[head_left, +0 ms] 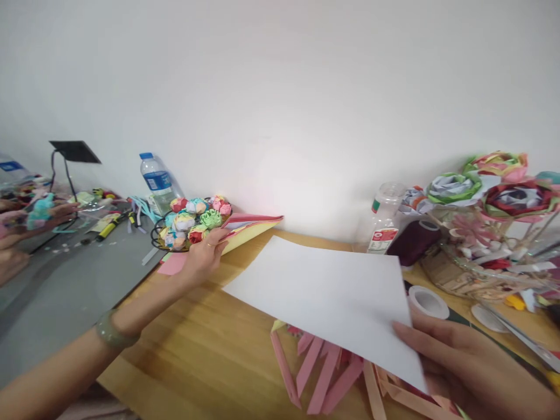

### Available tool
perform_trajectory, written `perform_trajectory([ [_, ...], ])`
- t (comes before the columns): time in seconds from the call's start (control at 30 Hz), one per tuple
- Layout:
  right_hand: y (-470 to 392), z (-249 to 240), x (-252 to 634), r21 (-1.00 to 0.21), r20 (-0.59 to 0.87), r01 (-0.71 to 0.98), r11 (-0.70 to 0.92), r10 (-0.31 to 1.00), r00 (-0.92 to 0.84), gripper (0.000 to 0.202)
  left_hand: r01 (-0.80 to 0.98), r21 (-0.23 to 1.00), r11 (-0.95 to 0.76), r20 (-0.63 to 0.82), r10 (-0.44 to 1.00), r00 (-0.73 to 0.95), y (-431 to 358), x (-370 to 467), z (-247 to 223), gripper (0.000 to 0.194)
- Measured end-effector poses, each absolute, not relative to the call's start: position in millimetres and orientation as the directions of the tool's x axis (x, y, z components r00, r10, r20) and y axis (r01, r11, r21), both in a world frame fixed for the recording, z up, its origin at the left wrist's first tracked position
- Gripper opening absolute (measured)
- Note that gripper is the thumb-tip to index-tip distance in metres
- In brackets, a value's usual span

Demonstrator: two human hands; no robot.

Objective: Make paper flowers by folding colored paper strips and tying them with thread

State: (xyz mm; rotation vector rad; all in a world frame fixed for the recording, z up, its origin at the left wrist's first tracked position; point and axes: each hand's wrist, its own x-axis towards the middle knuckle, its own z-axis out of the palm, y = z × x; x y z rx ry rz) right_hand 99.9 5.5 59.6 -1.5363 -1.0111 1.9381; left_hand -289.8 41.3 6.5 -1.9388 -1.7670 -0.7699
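Observation:
My right hand (pixel 464 356) pinches the right edge of a white sheet of paper (pixel 319 291), thumb on top and fingers below. The sheet hangs over the wooden table, partly covering folded pink and peach paper strips (pixel 324 373). Stretched out to the back, my left hand (pixel 205 254) is closed on the edge of some coloured paper (pixel 254 227), red and yellow, which tapers to the right. Right beside that hand sits a cluster of crumpled paper flowers (pixel 192 221); whether they are joined to the paper I cannot tell.
A water bottle (pixel 156 181) stands by the wall. At right are a clear jar (pixel 385 216), a dark thread spool (pixel 415 242), a tape roll (pixel 429 301), scissors (pixel 520 335) and larger paper flowers (pixel 455 189). Another person's hands (pixel 56 216) are at the grey mat (pixel 87 280).

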Motion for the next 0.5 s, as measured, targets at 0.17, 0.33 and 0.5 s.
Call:
perform_trajectory([
  [0.17,18,72,35,-0.848,-0.516,0.034,-0.529,0.808,-0.284,0.006,0.99,0.127,-0.065,0.76,0.648,-0.055,37,-299,6,0.022],
  [0.33,43,54,15,-0.849,-0.505,-0.075,-0.523,0.845,-0.177,0.012,0.982,0.175,-0.07,0.794,0.6,-0.099,36,-303,4,0.021],
  [0.5,52,50,25,-0.852,-0.502,-0.102,-0.513,0.857,-0.122,0.012,0.982,0.18,-0.062,0.804,0.585,-0.111,35,-301,0,0.02],
])
